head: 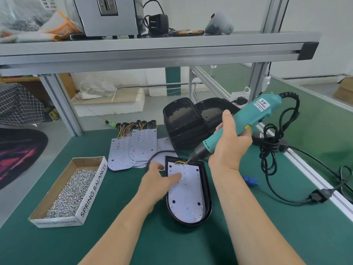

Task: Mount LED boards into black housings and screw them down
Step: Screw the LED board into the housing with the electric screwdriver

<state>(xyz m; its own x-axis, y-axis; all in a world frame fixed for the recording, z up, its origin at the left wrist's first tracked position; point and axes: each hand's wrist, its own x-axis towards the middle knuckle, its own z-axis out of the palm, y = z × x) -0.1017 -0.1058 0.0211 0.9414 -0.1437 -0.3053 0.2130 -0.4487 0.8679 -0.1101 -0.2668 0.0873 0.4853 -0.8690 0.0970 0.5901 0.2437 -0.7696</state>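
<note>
Left hand (160,179) presses straight fingers on the LED board (186,197); right hand (230,145) grips the tilted screwdriver (246,119).

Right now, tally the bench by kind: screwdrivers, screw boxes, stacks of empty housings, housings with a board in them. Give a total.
electric screwdriver: 1
cardboard box of screws: 1
stacks of empty black housings: 2
black housing with LED board in it: 1
total: 5

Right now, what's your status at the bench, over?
Left hand presses LED board, seated in black housing. Right hand grips screwdriver, bit at board's top edge. Wires close beside the bit.
</note>
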